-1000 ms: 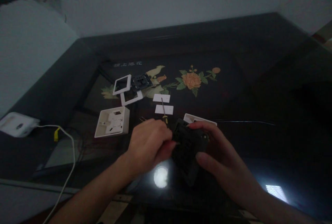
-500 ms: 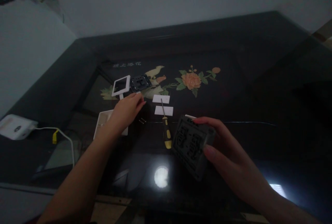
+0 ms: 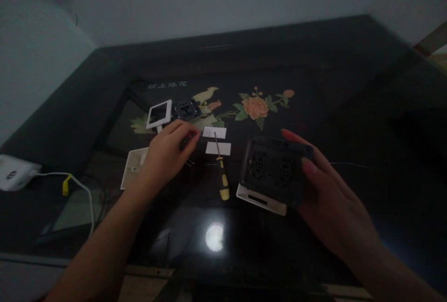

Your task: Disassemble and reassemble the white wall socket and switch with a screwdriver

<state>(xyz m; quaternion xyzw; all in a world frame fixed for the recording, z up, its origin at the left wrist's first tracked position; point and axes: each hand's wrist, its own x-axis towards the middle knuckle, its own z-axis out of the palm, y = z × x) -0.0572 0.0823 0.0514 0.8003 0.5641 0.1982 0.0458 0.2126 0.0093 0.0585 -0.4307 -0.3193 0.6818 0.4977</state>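
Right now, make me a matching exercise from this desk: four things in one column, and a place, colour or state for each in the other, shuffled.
1. Screwdriver
2. Dark panel
3. Yellow tag
4. Flower picture

A. Attached to the white cable
B. Orange, with green leaves
C. Shaft lying across a white strip
D. Held in the right hand

Pairs: 1-C, 2-D, 3-A, 4-B
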